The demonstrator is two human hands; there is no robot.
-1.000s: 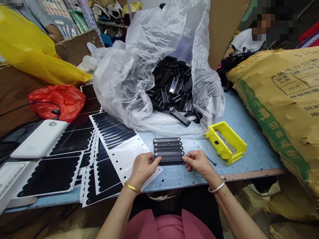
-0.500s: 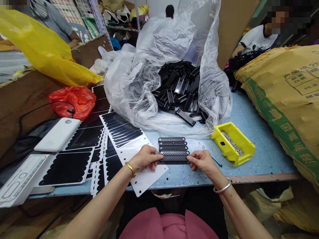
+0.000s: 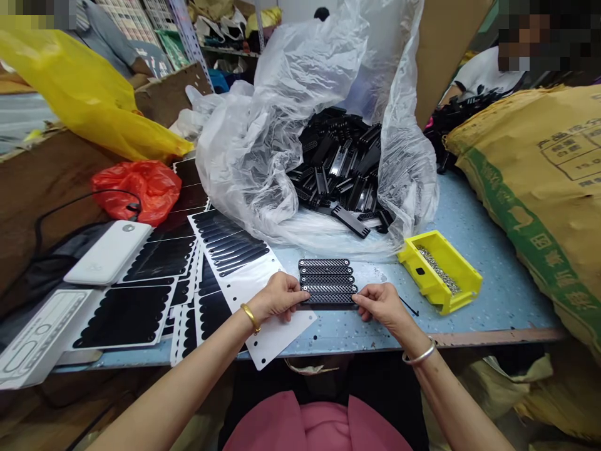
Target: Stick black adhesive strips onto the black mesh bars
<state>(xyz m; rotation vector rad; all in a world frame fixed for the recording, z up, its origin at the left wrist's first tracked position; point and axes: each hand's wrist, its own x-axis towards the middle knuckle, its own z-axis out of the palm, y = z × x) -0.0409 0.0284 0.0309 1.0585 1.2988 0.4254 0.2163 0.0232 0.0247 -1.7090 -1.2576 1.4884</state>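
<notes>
Several black perforated plastic strips (image 3: 327, 271) lie side by side in a row on the blue table, small metal pieces showing at some of their ends. Pinched at its left end by my left hand (image 3: 280, 297) is the nearest black strip (image 3: 328, 298); my right hand (image 3: 381, 307) pinches the same strip's right end. Both hands have their fingers closed, and the strip sits level against the row. Under my left hand is a white sheet (image 3: 282, 335) with black adhesive strips on its far part. A thin black rod (image 3: 409, 306) lies right of my right hand.
A clear plastic bag (image 3: 253, 181) full of black strips (image 3: 335, 163) stands at the back. To the right are a yellow bin (image 3: 469, 285) of small metal parts and a large sack (image 3: 539, 156). Black-patterned sheets (image 3: 126, 316), a white power bank (image 3: 109, 254) and a red bag (image 3: 141, 191) are left.
Almost nothing differs. Both hands keep their pinch on the nearest strip, and the row of strips stays in place. The view has shifted very slightly.
</notes>
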